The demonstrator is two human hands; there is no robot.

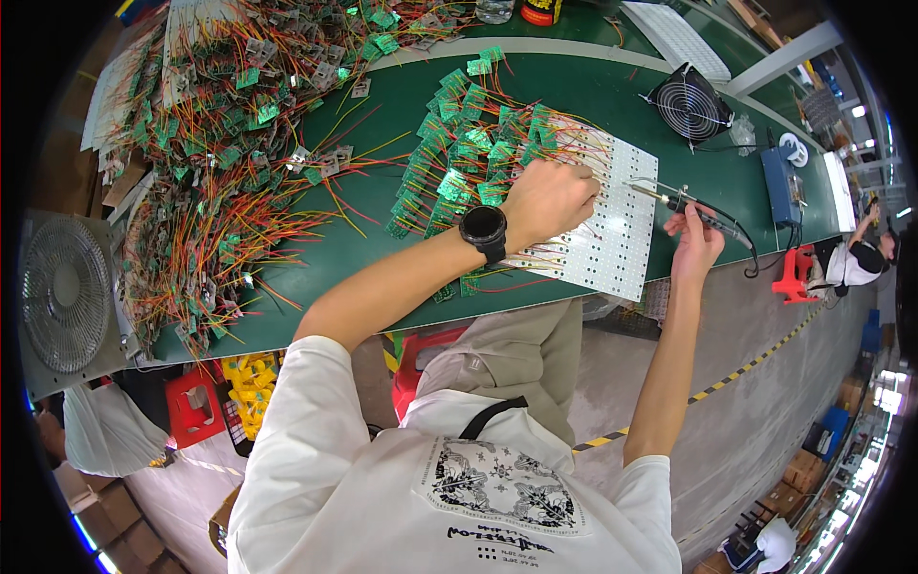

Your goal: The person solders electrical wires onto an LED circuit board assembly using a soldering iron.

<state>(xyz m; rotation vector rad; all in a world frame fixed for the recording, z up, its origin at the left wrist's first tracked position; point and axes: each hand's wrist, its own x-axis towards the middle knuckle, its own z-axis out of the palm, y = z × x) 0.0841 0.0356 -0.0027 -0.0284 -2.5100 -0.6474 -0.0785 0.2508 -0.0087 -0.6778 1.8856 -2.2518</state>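
Note:
My left hand, a black watch on its wrist, rests over a white perforated board with its fingers closed; what they pinch is hidden. Red and yellow wires run from beside it to rows of small green circuit boards lying along the perforated board's left side. In my right hand is a soldering iron, gripped by its handle. The iron's thin metal tip points left over the perforated board, to the right of my left fingers.
A large heap of wired circuit boards covers the green table's left side. Towards the back right are a small black fan, a blue box and a solder spool. Below left stands a bigger fan. Another person sits far right.

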